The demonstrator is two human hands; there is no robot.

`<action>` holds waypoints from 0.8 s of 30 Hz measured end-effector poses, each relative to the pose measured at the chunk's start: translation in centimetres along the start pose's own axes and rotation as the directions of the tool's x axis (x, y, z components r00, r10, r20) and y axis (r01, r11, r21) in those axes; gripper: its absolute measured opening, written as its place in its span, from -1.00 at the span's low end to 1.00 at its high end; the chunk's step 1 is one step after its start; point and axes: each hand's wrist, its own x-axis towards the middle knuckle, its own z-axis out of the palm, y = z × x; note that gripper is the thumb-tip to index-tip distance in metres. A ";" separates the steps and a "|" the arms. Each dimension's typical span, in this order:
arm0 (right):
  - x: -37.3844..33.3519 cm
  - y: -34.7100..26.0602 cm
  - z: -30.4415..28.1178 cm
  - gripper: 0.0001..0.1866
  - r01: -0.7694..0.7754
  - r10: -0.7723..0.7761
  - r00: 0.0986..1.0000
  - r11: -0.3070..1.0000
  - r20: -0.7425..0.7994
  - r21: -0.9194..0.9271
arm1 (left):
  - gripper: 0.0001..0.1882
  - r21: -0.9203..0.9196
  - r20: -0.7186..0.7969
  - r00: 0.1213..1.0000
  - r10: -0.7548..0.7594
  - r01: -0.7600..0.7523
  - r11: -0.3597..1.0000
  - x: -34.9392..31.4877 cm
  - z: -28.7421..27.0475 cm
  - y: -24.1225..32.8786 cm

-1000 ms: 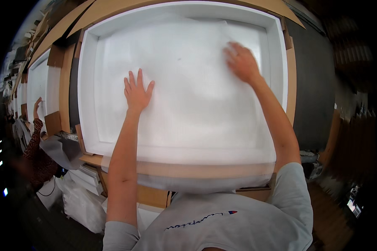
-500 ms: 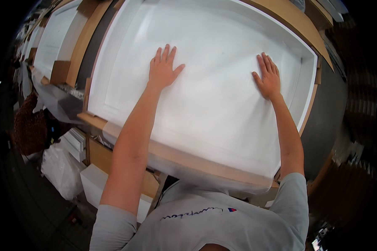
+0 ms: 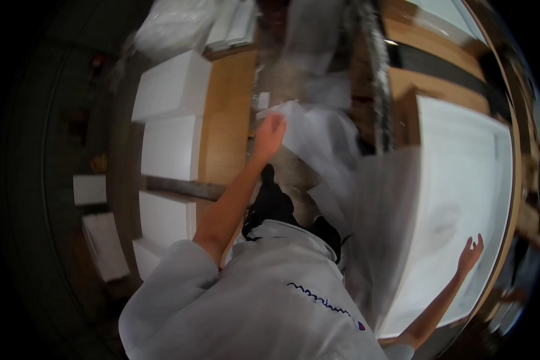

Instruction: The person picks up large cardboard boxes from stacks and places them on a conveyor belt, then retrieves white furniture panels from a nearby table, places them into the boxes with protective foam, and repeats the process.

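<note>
My left hand [image 3: 271,138] reaches forward, blurred, beside a white piece with translucent wrapping sheet [image 3: 318,129] trailing from it. Its fingers look bent, but the blur hides whether it touches or grips anything. To the right, my right hand [image 3: 471,257] is over the shallow white tray-like panel [image 3: 456,174], fingers apart and holding nothing. Whether its fingertips touch the panel I cannot tell. Along the panel's near-left side hangs a hazy translucent sheet [image 3: 381,222].
White boxes [image 3: 171,147] stand in a row on the left, beside a wood-coloured board [image 3: 228,114]. A clear plastic bag [image 3: 174,27] lies farther off. Brown cardboard [image 3: 435,84] edges the panel. My legs stand in the gap between the two rows.
My view has swung left, away from the panel, which now lies to my right. Both hands lay flat on it before; the left has left it and reaches toward the wrapping.
</note>
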 end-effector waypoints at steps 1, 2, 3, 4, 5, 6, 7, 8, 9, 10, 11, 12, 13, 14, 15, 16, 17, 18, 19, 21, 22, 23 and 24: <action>-0.9 -6.8 -0.8 -0.56 0.104 -0.106 0.994 0.992 0.018 0.075 | -0.68 0.155 -0.069 0.993 -0.097 0.106 0.982 -2.2 -2.8 -6.6; -2.5 -13.7 -1.0 -0.58 0.198 -0.203 0.979 0.968 0.021 0.153 | -0.65 0.257 0.040 0.960 -0.278 0.259 0.931 -3.9 -6.6 -13.3; -4.3 -19.9 0.0 -0.60 0.286 -0.298 0.954 0.929 0.019 0.235 | -0.65 0.333 0.052 0.954 -0.297 0.264 0.905 -6.5 -9.7 -20.1; -6.3 -26.0 1.4 -0.64 0.353 -0.356 0.934 0.904 -0.032 0.239 | -0.65 0.407 0.102 0.874 -0.475 0.399 0.822 -7.9 -12.5 -25.0; -8.5 -31.0 2.8 -0.67 0.420 -0.418 0.906 0.876 -0.063 0.236 | -0.63 0.426 0.176 0.765 -0.619 0.508 0.749 -10.9 -14.7 -31.0; -11.2 -35.2 5.1 -0.69 0.463 -0.450 0.886 0.863 -0.112 0.200 | -0.64 0.413 0.039 0.883 -0.467 0.411 0.812 -11.6 -15.3 -30.4; -13.4 -39.4 8.5 -0.73 0.516 -0.514 0.853 0.810 -0.087 0.278 | -0.67 0.450 0.043 0.773 -0.633 0.551 0.702 -14.6 -18.0 -37.5; -16.2 -43.7 12.5 -0.76 0.551 -0.567 0.821 0.753 -0.069 0.360 | -0.70 0.489 0.045 0.636 -0.770 0.658 0.572 -16.2 -22.1 -44.6; -19.3 -47.1 17.5 -0.80 0.501 -0.576 0.817 0.728 0.022 0.468 | -0.63 0.411 0.094 0.589 -0.802 0.711 0.570 -15.0 -23.8 -47.6; -21.8 -49.8 21.4 -0.78 0.528 -0.618 0.749 0.775 0.239 0.348 | -0.56 0.335 0.148 0.536 -0.831 0.764 0.552 -13.3 -25.7 -50.0; -24.9 -50.6 26.6 -0.76 0.317 -0.490 0.723 0.861 0.487 0.397 | -0.57 0.305 0.045 0.552 -0.833 0.786 0.538 -13.1 -29.6 -54.8; -26.7 -49.7 31.3 -0.70 0.481 -0.552 0.454 0.812 0.699 0.329 | -0.59 0.276 -0.070 0.545 -0.836 0.816 0.508 -14.5 -32.6 -59.1; -29.9 -50.0 34.8 -0.66 0.514 -0.537 0.295 0.787 0.791 0.342 | -0.60 0.289 -0.155 0.543 -0.826 0.824 0.488 -13.5 -34.4 -62.4; -33.1 -48.9 38.3 -0.63 0.323 -0.240 0.163 0.930 0.957 0.178 | -0.62 0.309 -0.230 0.546 -0.805 0.826 0.472 -10.6 -37.1 -65.4; -34.9 -47.0 40.2 -0.63 0.384 -0.140 0.044 0.916 0.989 0.113 | -0.65 0.491 -0.334 0.656 -0.676 0.734 0.470 -8.0 -38.2 -67.7; -36.4 -45.1 40.9 -0.64 0.446 -0.027 -0.067 0.894 0.997 0.054 | -0.65 0.515 -0.312 0.641 -0.701 0.734 0.443 -4.4 -39.6 -69.8; -38.0 -43.6 42.4 -0.64 0.341 0.130 -0.075 0.935 0.989 -0.098 | -0.65 0.458 -0.320 0.707 -0.631 0.698 0.551 0.1 -40.6 -70.6; -37.5 -42.4 43.1 -0.65 0.256 0.265 -0.127 0.940 0.956 -0.227 | -0.58 0.583 -0.273 0.798 -0.538 0.582 0.567 0.8 -43.6 -73.9; -36.8 -39.5 42.7 -0.66 0.110 0.348 -0.061 0.934 0.936 -0.340 | -0.43 0.256 -0.411 0.634 -0.656 0.770 0.584 3.8 -43.7 -75.8; -36.1 -37.8 46.6 -0.60 -0.094 0.456 -0.002 0.886 0.890 -0.454 | -0.14 0.543 -0.474 0.763 -0.439 0.646 0.536 6.6 -46.5 -81.6; -35.6 -39.0 45.6 -0.54 -0.160 0.525 0.051 0.844 0.849 -0.512 | -0.02 0.525 -0.504 0.737 -0.450 0.675 0.519 9.9 -44.7 -82.6; -34.7 -40.5 45.5 -0.49 -0.219 0.581 0.091 0.804 0.809 -0.553 | 0.05 0.563 -0.532 0.766 -0.361 0.638 0.525 11.7 -43.8 -83.8; -34.6 -40.8 47.2 -0.48 -0.198 0.578 0.096 0.809 0.811 -0.553 | 0.13 0.490 -0.562 0.701 -0.439 0.710 0.506 13.5 -43.2 -85.3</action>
